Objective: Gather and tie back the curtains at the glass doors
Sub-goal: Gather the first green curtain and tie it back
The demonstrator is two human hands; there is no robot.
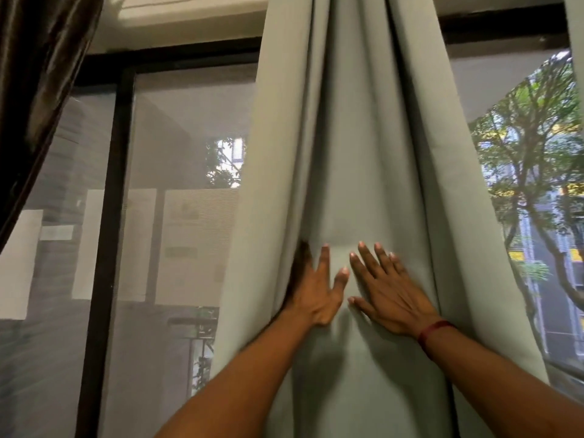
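A grey-green curtain [357,153] hangs in loose vertical folds down the middle of the head view, in front of the glass doors [186,172]. My left hand [317,287] lies on the cloth with straight fingers; some of them slip into a fold at its left and are hidden. My right hand [387,289] presses flat on the curtain just to the right, fingers spread, with a red thread band at the wrist. Neither hand grips the cloth. No tie-back shows.
A dark brown curtain [34,90] hangs at the far left edge. A black door frame post [109,235] stands left of the grey-green curtain. Another strip of curtain [575,23] shows at the top right. Trees and buildings lie beyond the glass at right.
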